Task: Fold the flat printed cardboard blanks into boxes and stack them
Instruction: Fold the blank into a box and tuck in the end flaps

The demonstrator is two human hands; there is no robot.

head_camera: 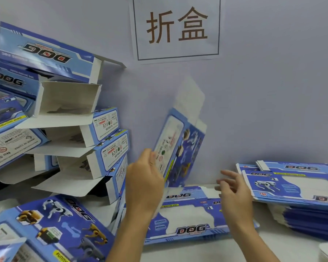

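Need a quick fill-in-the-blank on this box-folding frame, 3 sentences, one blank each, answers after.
1. The raised box is held by the person's ____ hand.
2. The right hand has spread fingers and holds ____.
3. The stack of flat blanks lies on the table to the person's ____, opposite the pile of folded boxes.

Missing words: left; nothing; right

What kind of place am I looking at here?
Probably a packing workstation: a wall sign reads "fold boxes", flat blanks are stacked at right, and folded boxes are piled at left.
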